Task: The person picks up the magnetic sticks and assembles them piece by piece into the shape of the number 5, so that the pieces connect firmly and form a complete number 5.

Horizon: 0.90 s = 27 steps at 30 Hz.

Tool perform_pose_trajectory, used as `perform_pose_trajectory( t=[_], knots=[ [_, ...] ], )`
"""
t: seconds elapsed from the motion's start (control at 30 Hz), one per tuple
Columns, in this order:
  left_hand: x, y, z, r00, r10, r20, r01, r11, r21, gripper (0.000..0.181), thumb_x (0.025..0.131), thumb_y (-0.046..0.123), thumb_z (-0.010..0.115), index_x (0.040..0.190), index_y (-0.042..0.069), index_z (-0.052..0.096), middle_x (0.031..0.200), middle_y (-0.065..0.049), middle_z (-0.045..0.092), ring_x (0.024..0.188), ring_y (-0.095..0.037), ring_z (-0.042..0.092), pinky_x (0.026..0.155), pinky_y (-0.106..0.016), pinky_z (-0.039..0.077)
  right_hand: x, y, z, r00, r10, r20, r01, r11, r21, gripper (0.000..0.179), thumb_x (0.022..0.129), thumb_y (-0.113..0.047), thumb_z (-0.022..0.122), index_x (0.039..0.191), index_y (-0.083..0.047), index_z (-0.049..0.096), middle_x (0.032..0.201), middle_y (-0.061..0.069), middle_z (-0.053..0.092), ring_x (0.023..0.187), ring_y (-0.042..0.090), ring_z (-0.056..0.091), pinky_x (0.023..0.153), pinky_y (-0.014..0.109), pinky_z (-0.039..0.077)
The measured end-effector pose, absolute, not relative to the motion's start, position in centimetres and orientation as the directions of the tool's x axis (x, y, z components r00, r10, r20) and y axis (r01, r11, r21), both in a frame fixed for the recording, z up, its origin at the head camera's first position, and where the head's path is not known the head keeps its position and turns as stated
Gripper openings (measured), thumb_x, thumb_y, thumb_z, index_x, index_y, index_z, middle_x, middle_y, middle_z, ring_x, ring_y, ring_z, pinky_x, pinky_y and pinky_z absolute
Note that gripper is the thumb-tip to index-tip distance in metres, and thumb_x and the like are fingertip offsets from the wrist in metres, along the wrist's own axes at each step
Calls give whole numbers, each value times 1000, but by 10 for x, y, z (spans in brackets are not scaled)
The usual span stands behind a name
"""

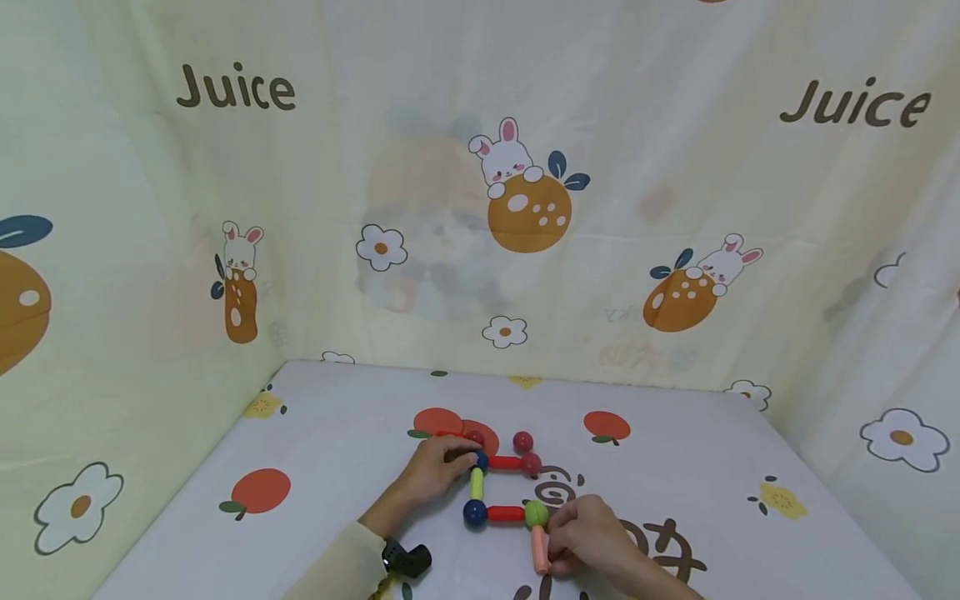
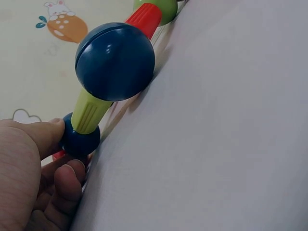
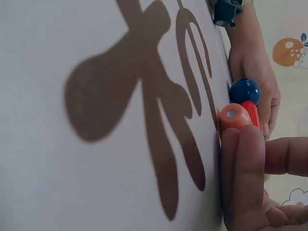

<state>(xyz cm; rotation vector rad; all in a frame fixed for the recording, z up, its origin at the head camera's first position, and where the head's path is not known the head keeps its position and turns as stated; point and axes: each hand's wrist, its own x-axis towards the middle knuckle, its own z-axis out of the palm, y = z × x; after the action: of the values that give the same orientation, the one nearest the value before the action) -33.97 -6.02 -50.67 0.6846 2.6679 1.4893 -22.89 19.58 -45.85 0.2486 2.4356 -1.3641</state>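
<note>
My left hand (image 1: 442,460) pinches a dark blue ball (image 2: 82,140) between thumb and fingers. From that ball a yellow-green rod (image 1: 477,483) leads to a second blue ball (image 1: 475,513), and a red rod (image 1: 505,462) leads to a red ball (image 1: 531,463). Another red rod (image 1: 506,514) joins the second blue ball to a green ball (image 1: 536,512). At the green ball an orange-pink rod (image 1: 539,550) points toward me. My right hand (image 1: 588,533) holds this rod with its fingers; its bare end with a metal disc (image 3: 232,114) shows in the right wrist view.
A loose red ball (image 1: 522,442) lies just behind the joined pieces. Beyond my left hand are a further red ball (image 1: 475,437) and a red rod (image 1: 448,433), partly hidden. The white printed tabletop (image 1: 337,408) meets hanging cloth (image 1: 315,275) at the back and sides.
</note>
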Motion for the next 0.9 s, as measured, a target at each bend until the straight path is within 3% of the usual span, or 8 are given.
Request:
perform_pose_trajectory(
  t=[0.53,0.9],
  knots=[
    [-340,-60,-506,-904,380,197,365,446,817,28,100,28,66,124,17,74,121,3,68,110,-17,58,98,-42,51,-232,198,-462,-925,-18,-380,319,508,-800,20,89,-8,65,102,7,71,73,9,71,57,14,68,57,24,56],
    [-339,-60,-505,-903,381,197,365,443,819,28,100,27,65,124,15,73,121,2,68,111,-18,58,98,-43,51,-234,198,-460,-928,-62,-366,272,557,-784,15,93,-9,60,91,1,71,72,10,68,55,16,66,54,22,53]
  ],
)
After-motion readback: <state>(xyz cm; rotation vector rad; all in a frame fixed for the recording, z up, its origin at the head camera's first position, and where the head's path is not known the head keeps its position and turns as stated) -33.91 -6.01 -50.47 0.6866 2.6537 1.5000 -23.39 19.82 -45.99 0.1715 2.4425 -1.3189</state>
